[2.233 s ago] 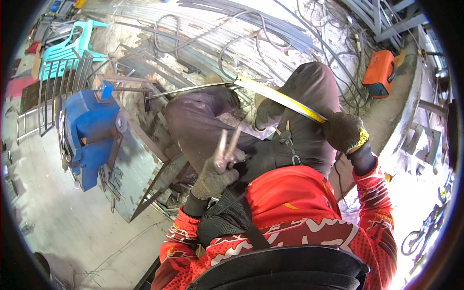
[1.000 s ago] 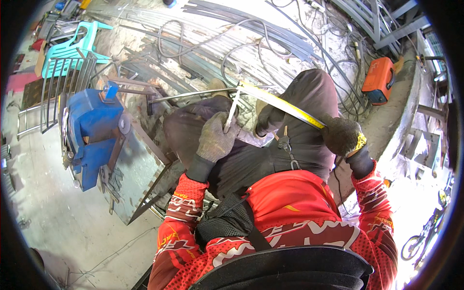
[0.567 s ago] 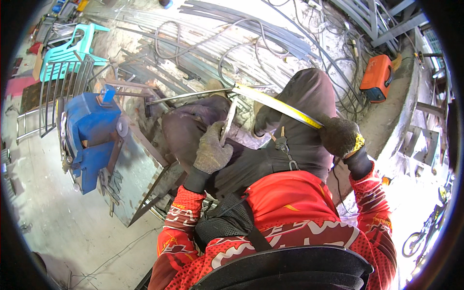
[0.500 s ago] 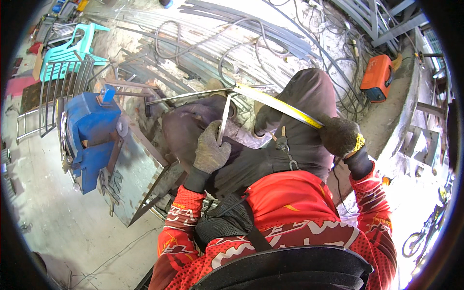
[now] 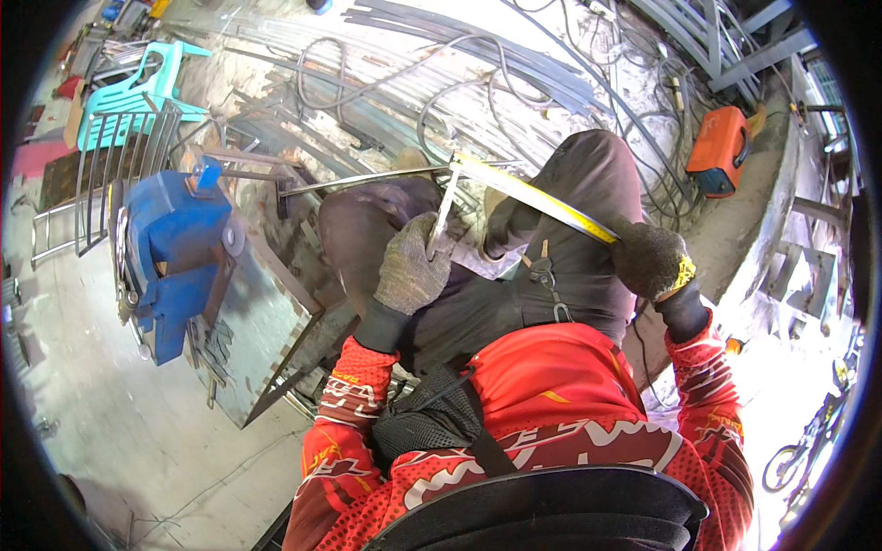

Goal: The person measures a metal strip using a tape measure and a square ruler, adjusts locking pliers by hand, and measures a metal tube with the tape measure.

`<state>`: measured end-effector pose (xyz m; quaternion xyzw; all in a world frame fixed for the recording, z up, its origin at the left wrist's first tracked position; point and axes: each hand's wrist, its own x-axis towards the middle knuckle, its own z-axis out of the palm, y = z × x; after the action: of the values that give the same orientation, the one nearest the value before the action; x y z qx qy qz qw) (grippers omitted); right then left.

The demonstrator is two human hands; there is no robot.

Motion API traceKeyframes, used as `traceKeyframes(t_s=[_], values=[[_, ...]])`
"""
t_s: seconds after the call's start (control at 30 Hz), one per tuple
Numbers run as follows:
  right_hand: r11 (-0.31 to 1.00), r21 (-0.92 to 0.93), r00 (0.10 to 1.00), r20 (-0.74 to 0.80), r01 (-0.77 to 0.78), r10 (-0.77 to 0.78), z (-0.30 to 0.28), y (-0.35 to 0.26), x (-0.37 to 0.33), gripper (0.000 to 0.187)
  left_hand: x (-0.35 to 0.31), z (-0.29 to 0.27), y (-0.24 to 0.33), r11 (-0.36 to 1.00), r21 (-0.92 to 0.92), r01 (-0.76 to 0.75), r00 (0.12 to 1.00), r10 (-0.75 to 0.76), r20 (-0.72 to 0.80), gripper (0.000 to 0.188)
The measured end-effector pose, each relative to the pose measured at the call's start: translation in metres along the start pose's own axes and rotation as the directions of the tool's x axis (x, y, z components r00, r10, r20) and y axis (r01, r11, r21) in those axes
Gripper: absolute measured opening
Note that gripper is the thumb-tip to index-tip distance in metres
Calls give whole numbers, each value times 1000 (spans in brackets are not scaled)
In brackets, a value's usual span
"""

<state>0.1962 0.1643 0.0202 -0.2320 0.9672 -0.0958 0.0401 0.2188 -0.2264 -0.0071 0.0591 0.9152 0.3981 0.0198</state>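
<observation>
My gloved right hand point(image 5: 654, 262) is closed around a tape measure, whose case is hidden in the glove. Its yellow blade point(image 5: 542, 204) runs up and left to the end of a thin metal bar point(image 5: 367, 178), over my bent legs. In my gloved left hand point(image 5: 413, 268) is a slim whitish stick point(image 5: 446, 208), gripped with the fingers closed. The stick's upper tip is at the blade's far end, by the bar; I cannot tell whether they touch. A key on a clip point(image 5: 549, 285) hangs at my waist.
To the left, a blue bench vise point(image 5: 175, 230) stands on a metal-topped table point(image 5: 253, 358). Behind it are a metal grille point(image 5: 119, 174) and a turquoise plastic chair point(image 5: 138, 96). Long steel bars point(image 5: 478, 50) and cables cover the floor ahead. An orange box-shaped machine point(image 5: 717, 151) sits at right.
My left hand has moved slightly right and up with the stick. The blade's far end has shifted a little to the right. My right hand is almost still.
</observation>
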Motion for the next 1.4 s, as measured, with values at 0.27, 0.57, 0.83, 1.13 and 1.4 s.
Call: traceKeyframes(t_s=[0.27,0.57,0.83,1.13,1.4], values=[[998,-37,997,59,-50,52,-10,-9,3,26,4,8,-6,999,26,-31,997,33,-64,38],[997,-58,997,53,-49,53,-5,-6,1,23,17,5,-5,1000,-16,-7,1000,7,-15,22],[998,-24,997,63,-51,52,-4,-3,1,22,18,2,-5,999,18,-39,999,39,-19,18],[999,13,999,21,-33,33,-4,-5,1,28,17,6,-11,1000,6,-31,997,31,-66,18],[999,-30,998,50,-31,33,-4,-5,2,28,16,2,-4,992,121,33,999,-28,-43,12]])
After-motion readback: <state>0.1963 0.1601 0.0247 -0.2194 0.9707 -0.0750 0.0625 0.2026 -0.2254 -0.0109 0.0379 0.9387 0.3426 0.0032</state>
